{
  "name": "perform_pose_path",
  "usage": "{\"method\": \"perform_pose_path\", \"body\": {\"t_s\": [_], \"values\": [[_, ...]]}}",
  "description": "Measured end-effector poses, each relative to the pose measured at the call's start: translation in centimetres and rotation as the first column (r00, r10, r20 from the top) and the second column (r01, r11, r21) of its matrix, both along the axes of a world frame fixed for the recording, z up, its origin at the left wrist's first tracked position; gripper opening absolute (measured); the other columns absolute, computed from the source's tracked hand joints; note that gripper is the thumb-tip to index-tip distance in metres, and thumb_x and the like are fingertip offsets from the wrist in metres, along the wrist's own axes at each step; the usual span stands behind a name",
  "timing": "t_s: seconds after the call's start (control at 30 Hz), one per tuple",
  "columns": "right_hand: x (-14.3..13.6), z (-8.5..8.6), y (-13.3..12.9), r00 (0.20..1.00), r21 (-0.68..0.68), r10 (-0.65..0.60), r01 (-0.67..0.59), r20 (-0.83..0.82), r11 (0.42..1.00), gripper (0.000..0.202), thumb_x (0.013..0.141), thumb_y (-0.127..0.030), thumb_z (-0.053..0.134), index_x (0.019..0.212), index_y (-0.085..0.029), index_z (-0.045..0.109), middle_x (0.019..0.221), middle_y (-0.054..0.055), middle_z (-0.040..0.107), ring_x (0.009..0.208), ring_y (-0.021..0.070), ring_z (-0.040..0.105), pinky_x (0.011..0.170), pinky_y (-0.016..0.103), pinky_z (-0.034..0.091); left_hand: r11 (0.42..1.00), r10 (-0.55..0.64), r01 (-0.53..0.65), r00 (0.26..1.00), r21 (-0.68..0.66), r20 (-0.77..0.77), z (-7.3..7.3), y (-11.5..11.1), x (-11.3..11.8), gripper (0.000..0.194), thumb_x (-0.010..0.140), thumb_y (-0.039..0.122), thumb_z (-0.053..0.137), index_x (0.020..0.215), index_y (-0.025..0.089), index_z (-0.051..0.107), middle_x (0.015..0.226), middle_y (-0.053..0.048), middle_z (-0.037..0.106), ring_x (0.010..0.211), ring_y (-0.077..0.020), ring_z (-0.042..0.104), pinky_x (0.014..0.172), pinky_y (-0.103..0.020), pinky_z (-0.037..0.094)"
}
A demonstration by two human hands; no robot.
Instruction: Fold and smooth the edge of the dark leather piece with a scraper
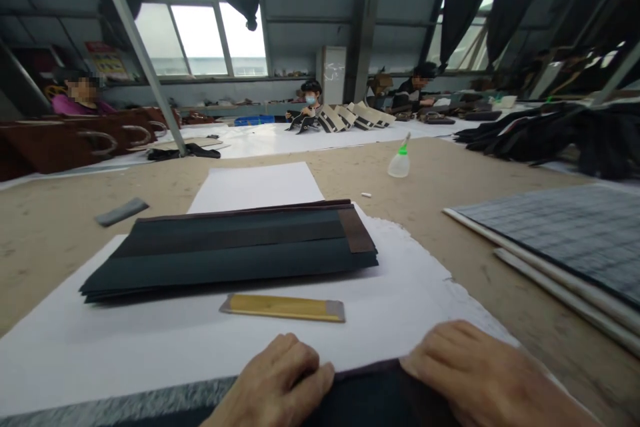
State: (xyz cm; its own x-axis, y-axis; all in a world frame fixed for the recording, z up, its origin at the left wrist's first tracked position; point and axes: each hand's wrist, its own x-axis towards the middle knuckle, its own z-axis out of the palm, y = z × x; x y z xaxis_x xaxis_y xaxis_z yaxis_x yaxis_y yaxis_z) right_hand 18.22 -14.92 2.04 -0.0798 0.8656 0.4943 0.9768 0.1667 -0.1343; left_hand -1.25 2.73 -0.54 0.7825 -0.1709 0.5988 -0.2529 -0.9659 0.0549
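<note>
At the bottom of the head view lies a dark panel (367, 395) with a brown far edge, partly cut off by the frame. My left hand (280, 380) is closed on this edge, its thumb lying along it. To the right, the fingers of my right hand (467, 370) pinch the same edge. Left of my left hand a grey mottled strip (150, 403) shows. Just beyond my hands a yellow flat bar with grey ends (285, 307) rests on white paper (400, 307). Behind it is a stack of dark green panels (240, 257) with brown bands.
A squeeze bottle with a green collar (399, 165) stands farther back, near a small white stick (366, 195). On the left is a grey strip (123, 211); on the right, grey-patterned boards (560, 227). Several people sit at the tables behind.
</note>
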Motion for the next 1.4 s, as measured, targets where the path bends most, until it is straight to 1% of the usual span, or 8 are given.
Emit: {"method": "perform_pose_path", "body": {"t_s": [0.17, 0.33, 0.63, 0.77, 0.9, 1.0, 1.13, 1.4], "values": [[-1.7, 2.7, 5.3, 0.992, -0.281, 0.051, -0.017, 0.114, 0.959, 0.02, 0.082, -0.005, 0.042, 0.081, -0.016, 0.058, 0.081, 0.005, 0.058, 0.074, 0.0183, 0.05, 0.064, 0.031, 0.04, 0.999, 0.04, -0.04, 0.999, 0.024, 0.023, -1.0, -0.3, 0.2, 0.031, 0.096, 0.013, 0.025, 0.107, 0.008, 0.053, 0.075, -0.008, 0.053, 0.062, -0.0164, 0.047, 0.053, -0.027, 0.043], [-3.0, 2.3, 11.0, 0.956, -0.458, 0.181, -0.058, 0.23, 0.887, 0.008, 0.085, -0.021, 0.056, 0.089, -0.014, 0.06, 0.09, 0.007, 0.059, 0.082, 0.0204, 0.051, 0.064, 0.03, 0.043, 0.997, 0.046, -0.042, 0.997, -0.06, 0.058, -1.1, -0.4, 0.1, 0.038, 0.096, 0.016, 0.019, 0.105, 0.008, 0.055, 0.075, -0.008, 0.052, 0.063, -0.0176, 0.046, 0.053, -0.028, 0.042], [-3.8, 1.8, 13.3, 0.912, -0.501, 0.244, -0.051, 0.33, 0.864, 0.022, 0.073, -0.016, 0.056, 0.094, -0.01, 0.055, 0.085, 0.009, 0.055, 0.073, 0.0235, 0.052, 0.057, 0.034, 0.046, 0.993, 0.026, -0.051, 0.976, -0.109, -0.215, -0.2, -0.3, -0.5, 0.042, 0.098, 0.019, 0.016, 0.112, 0.008, 0.054, 0.084, -0.01, 0.054, 0.073, -0.0199, 0.048, 0.06, -0.03, 0.045], [-2.7, 1.8, 11.8, 0.927, -0.458, 0.203, -0.039, 0.315, 0.888, 0.022, 0.075, -0.002, 0.042, 0.09, -0.01, 0.055, 0.086, 0.011, 0.053, 0.073, 0.0224, 0.05, 0.055, 0.032, 0.044, 0.996, 0.013, -0.016, 0.999, -0.083, -0.041, -1.3, -0.3, -0.2, 0.04, 0.097, 0.017, 0.018, 0.111, 0.007, 0.054, 0.08, -0.009, 0.051, 0.066, -0.0181, 0.043, 0.054, -0.028, 0.04], [1.2, 2.3, 7.1, 0.958, -0.409, 0.15, -0.039, 0.244, 0.912, 0.033, 0.073, 0.002, 0.039, 0.101, -0.007, 0.054, 0.086, 0.009, 0.053, 0.069, 0.0169, 0.049, 0.059, 0.028, 0.045, 0.997, 0.024, -0.023, 1.0, -0.073, 0.02, -2.3, -0.1, 0.0, 0.038, 0.095, 0.014, 0.02, 0.111, 0.009, 0.055, 0.079, -0.008, 0.05, 0.065, -0.0172, 0.043, 0.055, -0.028, 0.038], [4.7, 2.7, 2.4, 0.983, -0.36, 0.109, -0.05, 0.146, 0.932, 0.043, 0.09, -0.007, 0.036, 0.132, -0.012, 0.041, 0.092, 0.006, 0.055, 0.076, 0.0143, 0.054, 0.066, 0.026, 0.045, 0.998, 0.021, -0.02, 1.0, -0.062, 0.022, -1.8, -0.1, 0.0, 0.039, 0.096, 0.015, 0.019, 0.111, 0.009, 0.054, 0.08, -0.008, 0.05, 0.065, -0.0165, 0.043, 0.055, -0.028, 0.038], [7.8, 2.8, -2.4, 0.987, -0.372, 0.123, -0.076, 0.105, 0.925, 0.037, 0.099, -0.025, 0.035, 0.136, -0.029, 0.042, 0.084, 0.001, 0.055, 0.067, 0.011, 0.055, 0.059, 0.023, 0.041, 1.0, 0.007, -0.008, 0.998, -0.021, -0.067, -0.2, -0.4, -0.2, 0.041, 0.097, 0.012, 0.016, 0.109, 0.006, 0.054, 0.079, -0.009, 0.052, 0.064, -0.0162, 0.046, 0.056, -0.027, 0.039], [9.9, 1.1, -2.8, 0.968, -0.366, 0.246, -0.213, 0.046, 0.906, 0.035, 0.096, -0.026, 0.042, 0.13, -0.029, 0.052, 0.072, 0.0, 0.051, 0.059, 0.0111, 0.052, 0.052, 0.023, 0.035, 0.998, 0.004, -0.002, 0.999, 0.055, -0.033, -1.1, -0.2, -0.3, 0.041, 0.098, 0.014, 0.017, 0.107, 0.004, 0.056, 0.079, -0.009, 0.051, 0.064, -0.0161, 0.042, 0.056, -0.027, 0.036]]}}
